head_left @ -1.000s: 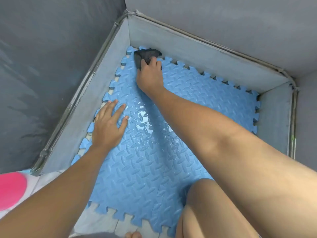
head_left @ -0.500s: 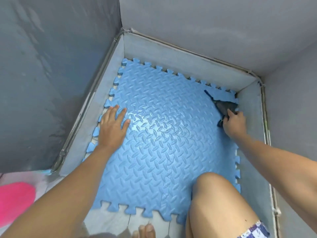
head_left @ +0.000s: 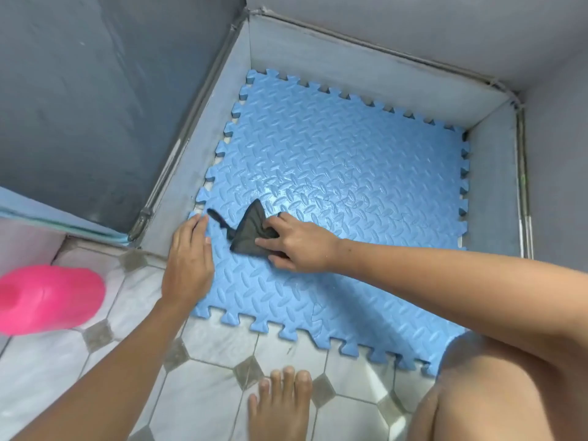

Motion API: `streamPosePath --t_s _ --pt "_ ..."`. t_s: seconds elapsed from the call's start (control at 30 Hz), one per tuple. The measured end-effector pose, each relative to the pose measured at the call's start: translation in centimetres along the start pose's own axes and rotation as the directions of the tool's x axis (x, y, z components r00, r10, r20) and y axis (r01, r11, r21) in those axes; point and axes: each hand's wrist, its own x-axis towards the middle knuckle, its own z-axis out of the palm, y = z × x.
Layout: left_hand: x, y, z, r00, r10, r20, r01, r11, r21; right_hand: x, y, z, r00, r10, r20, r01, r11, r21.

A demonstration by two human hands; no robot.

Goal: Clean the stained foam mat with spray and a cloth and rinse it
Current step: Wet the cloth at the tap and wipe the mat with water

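A blue foam mat [head_left: 350, 173] with puzzle edges and a raised tread pattern lies flat in a grey walled corner, its middle wet and shiny. My right hand [head_left: 299, 246] presses a dark grey cloth [head_left: 249, 232] onto the mat's near-left part, fingers gripping it. My left hand [head_left: 187, 265] lies flat on the mat's near-left edge, fingers together and pointing away, holding nothing.
A pink plastic container [head_left: 47, 297] lies on the tiled floor [head_left: 206, 377] at the left. Low grey walls [head_left: 366, 68] close in the mat on the far, left and right sides. My bare foot [head_left: 280, 405] and knee [head_left: 496, 386] are at the near edge.
My right hand swept the cloth from the far-left corner to the right side, then to the near-left part. My left hand slid toward the near-left corner. The view tilted down.
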Motion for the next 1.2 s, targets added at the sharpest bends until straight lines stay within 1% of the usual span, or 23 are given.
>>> streamPosePath --t_s 0.07,0.13,0.23,0.3,0.33,0.37,0.43,0.47,0.5,0.53,0.57,0.6,0.67,0.73,0.77,0.83,0.9,0.93,1.03,1.1,1.13,1.17,1.2 --pt "-0.2 0.1 -0.2 1.000 0.004 0.012 -0.004 1.000 -0.002 -3.3 -1.7 0.3 0.969 -0.216 0.123 0.213 0.976 0.034" --pt "-0.3 0.0 -0.2 1.000 0.008 0.011 -0.008 1.000 0.012 -7.0 -0.3 -0.2 0.941 -0.289 0.176 0.281 0.957 0.070" --pt "-0.2 -0.2 0.1 1.000 0.022 0.012 -0.023 0.999 0.039 -12.0 6.6 -1.7 0.985 -0.113 0.133 0.112 0.994 0.017" --pt "-0.1 -0.5 0.3 1.000 0.027 0.017 -0.028 0.998 0.062 -14.0 11.7 -3.1 0.981 0.191 0.044 -0.191 0.982 0.000" --pt "-0.1 -0.6 0.4 0.999 0.028 0.016 -0.029 0.997 0.070 -14.6 13.8 -3.7 0.930 0.366 -0.013 -0.366 0.931 0.002" --pt "-0.1 -0.7 0.4 0.999 0.030 0.015 -0.031 0.997 0.076 -14.9 15.7 -4.2 0.835 0.545 -0.076 -0.545 0.838 0.018" --pt "-0.2 -0.7 0.5 0.999 0.036 0.009 -0.036 0.996 0.083 -14.5 18.1 -4.8 0.555 0.817 -0.159 -0.809 0.574 0.126" --pt "-0.2 -0.7 0.5 0.999 0.036 0.008 -0.036 0.996 0.083 -13.5 18.5 -4.8 0.431 0.888 -0.164 -0.870 0.456 0.189" --pt "-0.2 -0.7 0.5 0.999 0.036 0.007 -0.036 0.996 0.082 -12.1 18.4 -4.7 0.346 0.926 -0.151 -0.894 0.375 0.245" --pt "-0.2 -0.7 0.5 0.999 0.038 0.006 -0.039 0.996 0.082 -10.4 17.9 -4.3 0.310 0.940 -0.141 -0.896 0.339 0.287" --pt "-0.2 -0.7 0.5 0.999 0.041 0.006 -0.041 0.996 0.085 -8.6 16.9 -4.0 0.329 0.933 -0.145 -0.882 0.359 0.307" --pt "-0.2 -0.7 0.5 0.999 0.039 0.009 -0.040 0.995 0.090 -6.7 15.5 -3.7 0.402 0.900 -0.168 -0.849 0.435 0.299" --pt "-0.2 -0.7 0.5 0.999 0.032 0.021 -0.034 0.995 0.094 -3.6 11.6 -3.0 0.637 0.741 -0.212 -0.709 0.672 0.216" --pt "-0.2 -0.7 0.4 0.999 0.031 0.025 -0.033 0.995 0.092 -2.4 6.6 -2.1 0.865 0.471 -0.170 -0.457 0.882 0.119" --pt "-0.2 -0.8 0.4 0.999 0.034 0.024 -0.036 0.995 0.090 -2.7 4.1 -1.5 0.941 0.317 -0.114 -0.308 0.947 0.095" --pt "-0.2 -0.7 0.2 0.999 0.046 0.018 -0.048 0.995 0.087 -4.8 0.2 -0.3 1.000 -0.006 0.024 0.004 0.997 0.073" --pt "-0.2 -0.7 0.2 0.999 0.039 0.016 -0.040 0.996 0.083 -7.4 -0.8 0.5 0.964 -0.221 0.148 0.215 0.975 0.059" --pt "-0.2 -0.6 0.3 0.999 0.032 0.016 -0.033 0.996 0.077 -8.4 -0.1 0.6 0.951 -0.259 0.167 0.253 0.966 0.053" --pt "-0.2 -0.6 0.2 1.000 0.021 0.013 -0.022 0.998 0.064 -10.2 5.3 -0.4 0.986 -0.134 0.098 0.132 0.991 0.030" --pt "-0.2 -0.6 0.1 1.000 0.015 0.014 -0.016 0.998 0.056 -11.2 10.1 -1.9 0.992 0.129 0.012 -0.129 0.992 0.004" --pt "-0.2 -0.5 0.1 1.000 0.011 0.013 -0.012 0.999 0.051 -11.8 12.6 -2.8 0.951 0.306 -0.044 -0.306 0.952 -0.008" --pt "-0.2 -0.5 0.1 1.000 0.010 0.012 -0.011 0.999 0.047 -12.5 15.5 -3.3 0.866 0.492 -0.095 -0.496 0.868 -0.022" --pt "-0.2 -0.5 0.1 1.000 0.011 0.013 -0.012 0.999 0.044 -13.3 17.8 -4.0 0.720 0.680 -0.139 -0.685 0.728 0.013"
